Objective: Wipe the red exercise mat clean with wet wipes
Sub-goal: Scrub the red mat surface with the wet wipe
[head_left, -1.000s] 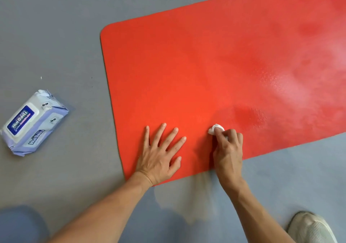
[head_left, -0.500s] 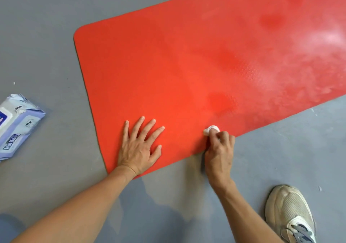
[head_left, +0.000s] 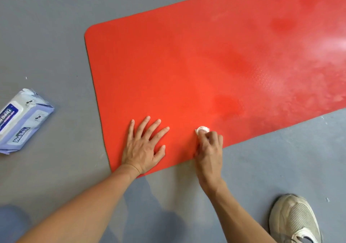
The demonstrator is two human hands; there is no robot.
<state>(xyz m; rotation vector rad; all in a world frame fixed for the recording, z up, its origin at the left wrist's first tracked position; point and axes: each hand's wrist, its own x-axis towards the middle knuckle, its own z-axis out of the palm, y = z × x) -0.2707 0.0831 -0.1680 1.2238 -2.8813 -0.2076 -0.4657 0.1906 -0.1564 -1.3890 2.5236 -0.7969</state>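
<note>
Mat (head_left: 187,74): right hand (head_left: 209,149) pinching balled wipe (head_left: 203,130), unmoved from near edge; left hand (head_left: 143,145) flat, fingers spread, nine o'clock of wipe. Scrubbing one spot.

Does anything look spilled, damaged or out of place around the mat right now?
Nothing stands out. The red mat lies flat, with only patchy sheen toward its right part. The wipes pack sits apart on the floor, askew.

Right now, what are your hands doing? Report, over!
Left hand flat on red mat. Right hand pinching white wipe on the mat's near edge. Nothing in the way.
</note>
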